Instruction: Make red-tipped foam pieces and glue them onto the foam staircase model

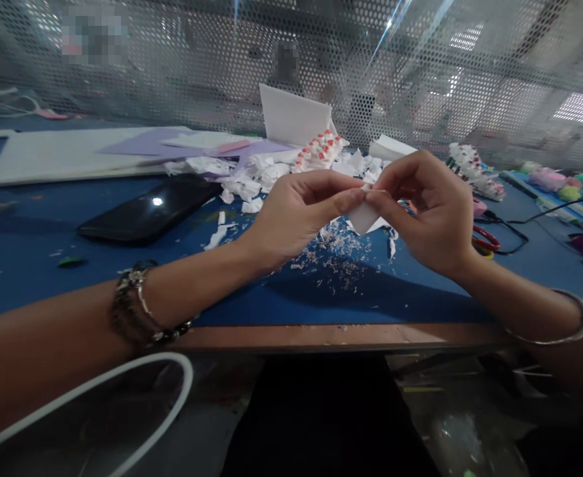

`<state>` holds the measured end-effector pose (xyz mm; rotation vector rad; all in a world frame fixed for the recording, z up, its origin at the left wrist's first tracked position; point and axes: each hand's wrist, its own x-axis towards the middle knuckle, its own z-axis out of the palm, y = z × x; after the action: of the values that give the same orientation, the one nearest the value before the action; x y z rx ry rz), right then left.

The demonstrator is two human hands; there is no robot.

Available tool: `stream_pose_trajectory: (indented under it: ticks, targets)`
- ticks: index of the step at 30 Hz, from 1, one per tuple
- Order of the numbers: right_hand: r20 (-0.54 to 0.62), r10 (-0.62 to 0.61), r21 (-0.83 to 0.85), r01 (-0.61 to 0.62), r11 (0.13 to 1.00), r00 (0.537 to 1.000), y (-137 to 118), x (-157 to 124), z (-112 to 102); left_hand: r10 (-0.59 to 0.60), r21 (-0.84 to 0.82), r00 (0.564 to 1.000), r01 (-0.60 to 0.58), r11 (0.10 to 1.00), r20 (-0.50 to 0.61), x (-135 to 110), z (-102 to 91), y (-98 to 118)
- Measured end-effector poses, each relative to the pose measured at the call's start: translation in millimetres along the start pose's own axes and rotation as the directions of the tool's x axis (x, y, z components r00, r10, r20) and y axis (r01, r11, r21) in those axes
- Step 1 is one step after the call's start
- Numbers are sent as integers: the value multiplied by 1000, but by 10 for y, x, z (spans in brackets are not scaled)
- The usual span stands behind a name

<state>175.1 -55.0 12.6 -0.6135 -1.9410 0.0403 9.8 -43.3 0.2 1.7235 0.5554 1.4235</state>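
My left hand [299, 212] and my right hand [423, 209] meet above the blue table, thumbs and forefingers pinched together. Between the fingertips is a small piece of white paper [364, 217], its lower part hanging down below them. The upper edge of the paper is mostly covered by my fingers. Beneath the hands lie many tiny white paper shreds [338, 258]. Just behind them rests a heap of crumpled white paper scraps [266, 173], next to a white piece with red tips [321, 149].
A black phone [152, 211] lies on the left, in front of white sheets [57, 156] and purple paper [142, 142]. Red-handled scissors [486, 237], a black cable [515, 238] and coloured pompoms [550, 177] are on the right. A perforated metal screen [197, 73] stands behind the table.
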Motion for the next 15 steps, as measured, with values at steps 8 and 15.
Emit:
stream_pose_trajectory:
  ticks: [8, 15]
  targets:
    - [128, -78, -91, 90, 992, 989, 20, 9, -80, -32, -89, 998, 38, 995, 58, 21, -15, -33]
    - [120, -214, -260, 239, 936, 969, 38, 31, -138, -74, -57, 995, 78, 995, 72, 18, -19, -36]
